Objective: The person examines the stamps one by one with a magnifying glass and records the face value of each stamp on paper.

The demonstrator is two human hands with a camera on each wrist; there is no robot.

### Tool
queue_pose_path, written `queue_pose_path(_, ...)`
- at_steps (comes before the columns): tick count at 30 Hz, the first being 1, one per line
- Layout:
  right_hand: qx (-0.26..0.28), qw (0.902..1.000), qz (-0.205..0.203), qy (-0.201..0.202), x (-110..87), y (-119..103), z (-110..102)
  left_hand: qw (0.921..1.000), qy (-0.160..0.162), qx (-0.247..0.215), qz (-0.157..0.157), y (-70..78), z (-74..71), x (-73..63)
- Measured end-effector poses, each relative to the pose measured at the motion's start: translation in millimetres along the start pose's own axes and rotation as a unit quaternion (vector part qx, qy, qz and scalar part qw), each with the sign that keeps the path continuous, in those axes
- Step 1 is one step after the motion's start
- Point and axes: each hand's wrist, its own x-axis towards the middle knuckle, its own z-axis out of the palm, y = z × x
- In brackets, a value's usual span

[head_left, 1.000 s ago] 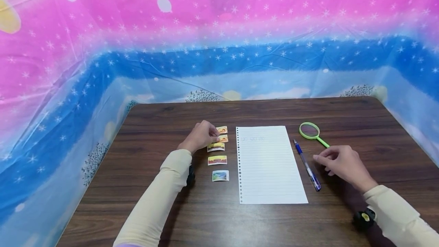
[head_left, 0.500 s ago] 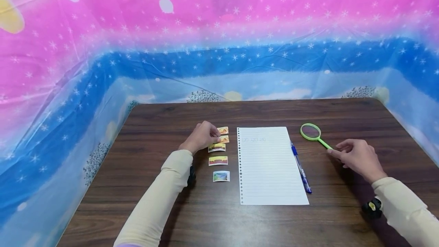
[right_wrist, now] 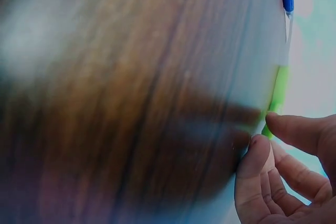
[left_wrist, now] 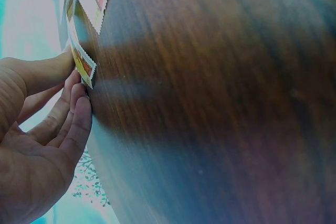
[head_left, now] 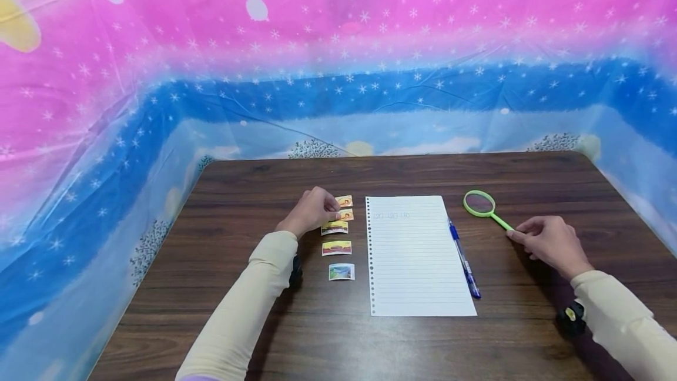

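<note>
My left hand is at the far end of a column of small postage stamps, its thumb and fingertips pinching the orange stamp second from the back. In the left wrist view that stamp has a jagged edge and lies right at the thumb tip. Behind it is another orange stamp; two yellow-and-red stamps and a blue-green landscape stamp lie nearer. My right hand pinches the handle end of a green magnifying glass between thumb and index finger. The handle also shows in the right wrist view.
A lined, punched sheet of paper with faint writing near its top lies mid-table. Along its right edge rests a blue pen. The brown wooden table ends at a patterned cloth backdrop.
The pen has shifted left against the paper's edge. My right hand has moved right from near the pen and taken the magnifying glass handle's end. My left hand stays at the stamps.
</note>
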Motion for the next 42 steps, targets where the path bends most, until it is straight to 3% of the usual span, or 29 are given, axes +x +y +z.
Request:
queue_pose_path(16, 0.010, 0.9998, -0.005, 0.019, 8.7, -8, 6, 1.0000, -0.001, -0.004, -0.003, -0.7, 0.5, 1.1)
queue_pose_path(26, 0.028, 0.9991, -0.010, 0.032, 18.3, -24, 6, 1.0000, 0.003, 0.003, -0.006, 1.0, 0.2, 0.1)
queue_pose_path(42, 0.059, 0.9970, -0.036, -0.033, 32.5, -83, 38, 1.0000, 0.001, -0.008, -0.001, 0.4, -0.8, -0.4)
